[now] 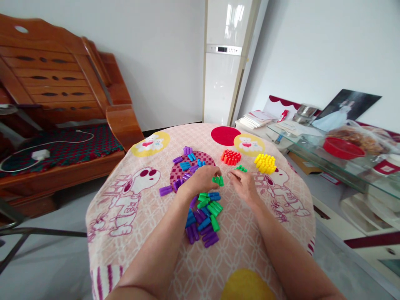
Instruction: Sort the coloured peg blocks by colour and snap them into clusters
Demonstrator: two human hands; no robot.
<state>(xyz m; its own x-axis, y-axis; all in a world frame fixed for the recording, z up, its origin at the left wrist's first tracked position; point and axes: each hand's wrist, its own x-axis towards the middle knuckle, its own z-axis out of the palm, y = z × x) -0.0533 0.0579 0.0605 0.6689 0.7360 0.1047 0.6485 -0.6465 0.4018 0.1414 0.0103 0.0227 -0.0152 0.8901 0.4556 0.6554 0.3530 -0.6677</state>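
Note:
My left hand (204,178) is closed at the middle of the table, its fingertips on a few green plastic peg-like pieces (221,181). To its right, my right hand (245,185) has thumb and fingers pinched together; whatever is between them is too small to make out. Just beyond it stands a small group of green pieces (241,168). Red pieces (231,157) are bunched upright behind, and yellow pieces (265,163) form another bunch to the right. Nearer to me lies a loose heap of purple pieces (210,239), blue pieces (204,224) and green ones. More purple and blue pieces lie beyond my left hand, partly hidden by it.
A patterned cloth covers the round table (125,254). A wooden bench (59,91) stands at the left, and a white floor-standing unit (221,83) at the back. On the right, a glass shelf (312,143) holds papers, a photo and a red bowl (343,148).

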